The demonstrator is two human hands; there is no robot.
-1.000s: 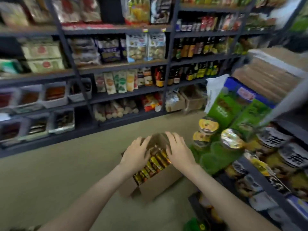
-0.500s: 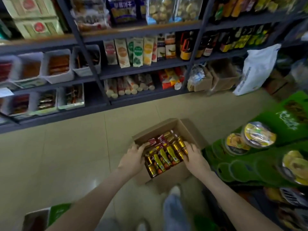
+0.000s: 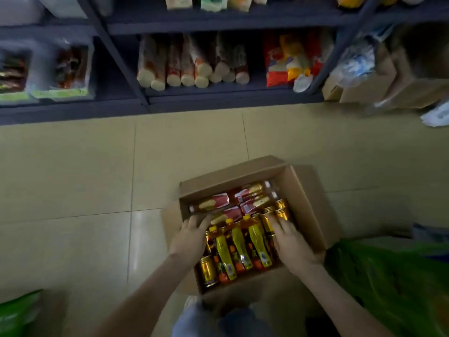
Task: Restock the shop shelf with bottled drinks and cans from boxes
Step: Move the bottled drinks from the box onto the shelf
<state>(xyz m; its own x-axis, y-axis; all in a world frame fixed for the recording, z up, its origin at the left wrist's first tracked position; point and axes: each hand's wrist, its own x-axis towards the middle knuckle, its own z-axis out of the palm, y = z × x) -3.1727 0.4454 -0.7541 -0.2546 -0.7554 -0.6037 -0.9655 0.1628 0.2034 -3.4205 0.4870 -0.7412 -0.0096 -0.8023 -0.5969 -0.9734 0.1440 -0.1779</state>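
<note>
Cardboard box [image 3: 303, 190] sits open on the tiled floor [image 3: 73, 190], near centre, packed with bottles [image 3: 257, 242] lying flat and gold cans [image 3: 281, 210] — likely heavy as a load. Left hand [image 3: 192, 237] and right hand [image 3: 290, 242] lie on the bottles, fingers fairly straight, gripping nothing. Slick film labels and smooth metal look slippery — I would take each bottle round its stiff middle.

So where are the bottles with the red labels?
In the head view, the red-labelled bottles lie on their sides at the far end of the open cardboard box on the floor, just beyond the yellow-labelled bottles and the left hand.
</note>
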